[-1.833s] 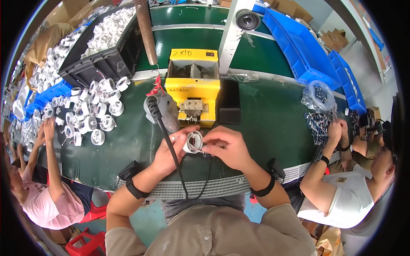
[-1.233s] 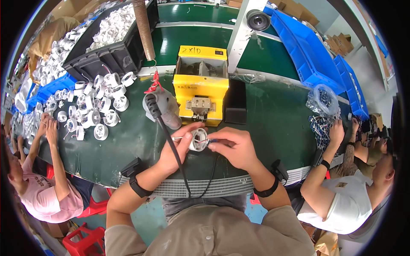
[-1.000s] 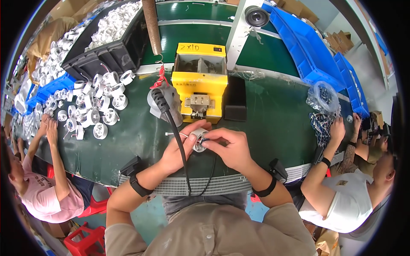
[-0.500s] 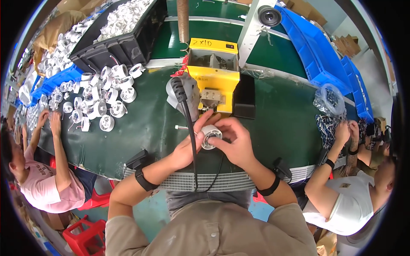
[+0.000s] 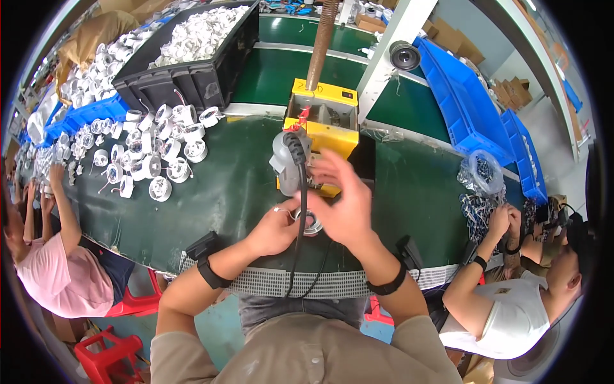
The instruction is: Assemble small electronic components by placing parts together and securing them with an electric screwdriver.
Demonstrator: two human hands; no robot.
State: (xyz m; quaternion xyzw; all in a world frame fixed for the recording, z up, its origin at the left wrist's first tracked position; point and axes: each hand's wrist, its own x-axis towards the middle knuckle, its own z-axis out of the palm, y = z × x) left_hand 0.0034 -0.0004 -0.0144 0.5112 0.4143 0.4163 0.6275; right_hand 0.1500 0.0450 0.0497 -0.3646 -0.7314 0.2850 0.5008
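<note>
The grey hanging tool (image 5: 288,171), long axis roughly upright, is just left of the spread-fingered right hand (image 5: 346,203), while the left hand (image 5: 275,229) pinches the white ring (image 5: 313,225).

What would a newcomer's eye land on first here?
The bright yellow machine at centre on the green worktop, with a grey tool hanging in front of it. Next, at upper left, the black crate heaped with small white parts, and loose white rings piled on the worktop nearby. Then the left hand holding a white round part, the right hand close beside the grey tool.
</note>
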